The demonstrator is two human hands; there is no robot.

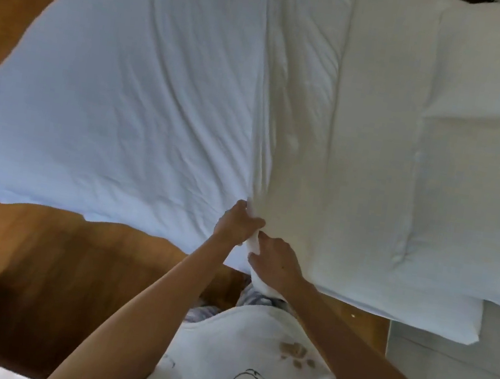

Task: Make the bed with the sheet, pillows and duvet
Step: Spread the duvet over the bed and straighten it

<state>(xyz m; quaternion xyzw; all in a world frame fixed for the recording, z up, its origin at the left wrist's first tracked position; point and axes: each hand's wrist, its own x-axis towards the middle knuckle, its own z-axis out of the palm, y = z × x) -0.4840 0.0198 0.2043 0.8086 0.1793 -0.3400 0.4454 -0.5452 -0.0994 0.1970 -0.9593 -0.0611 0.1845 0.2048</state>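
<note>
Left hand (237,223) and right hand (276,264) side by side, nearly touching, both pinching a gathered fold of the white duvet (159,94) at its near edge. Duvet spread out ahead of the hands and lifted, its far side reaching toward a pillow (488,62) well beyond the right hand; wooden floor (37,255) below and to the left. Probably light and very soft, limp, billowing rather than holding shape, easily bunched. Best gripped at the hem or corners, hands set wider apart, not at one bunched spot. Quilted padding past the right hand likely heavier.
</note>
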